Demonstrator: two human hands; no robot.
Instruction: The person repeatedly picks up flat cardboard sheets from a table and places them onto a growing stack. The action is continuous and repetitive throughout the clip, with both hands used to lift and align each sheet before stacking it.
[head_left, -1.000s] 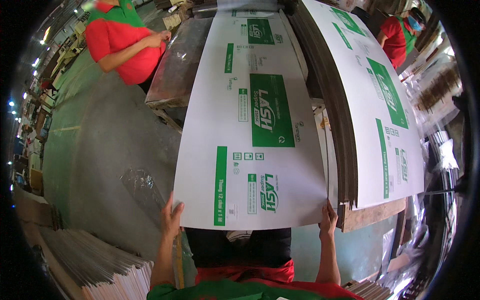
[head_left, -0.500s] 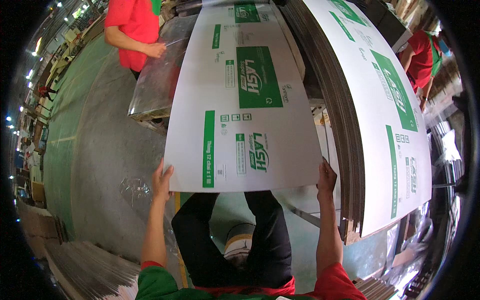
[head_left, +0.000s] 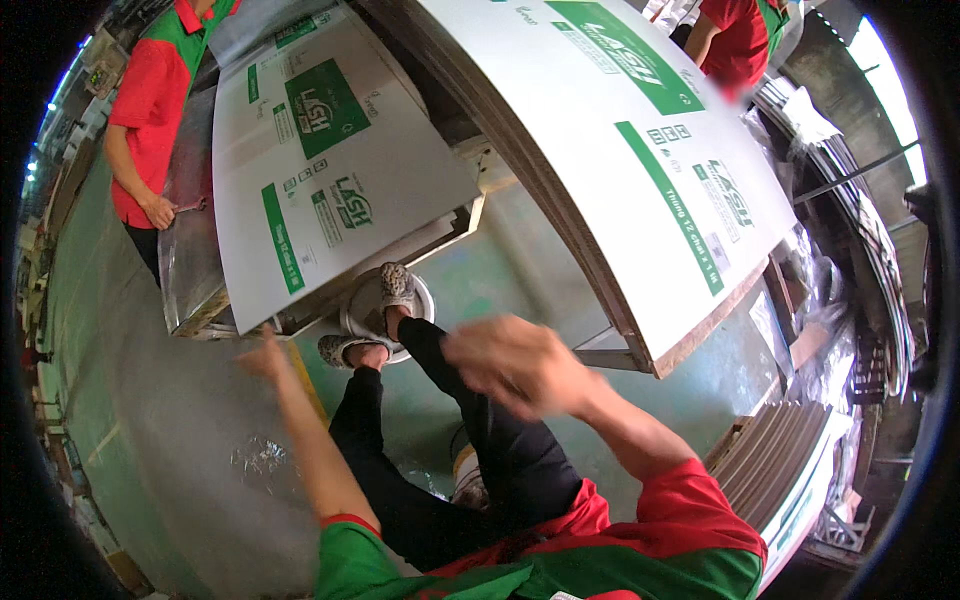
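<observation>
A white cardboard sheet (head_left: pixel 330 170) with green print lies flat on a metal machine table (head_left: pixel 190 270) ahead of me. My left hand (head_left: pixel 262 352) is blurred, just below the sheet's near corner, fingers apart and holding nothing. Off the sheet, my right hand (head_left: pixel 510 365) hangs blurred in the air over my knees with loosely curled fingers and nothing in it. To the right a tall stack of the same printed sheets (head_left: pixel 650 150) leans on a wooden base. My slippered feet (head_left: pixel 385 300) rest by the machine's foot.
A person in a red shirt (head_left: pixel 150 110) stands at the table's far left side, one hand on it. Another person in red (head_left: pixel 740 40) is behind the stack. Plain cardboard piles (head_left: pixel 780 460) lie at lower right, crumpled clear plastic (head_left: pixel 265 460) on the green floor.
Both my hands have let go of the sheet's near edge and drawn back toward me. The sheet has slid away onto the machine table, and my view has swung right.
</observation>
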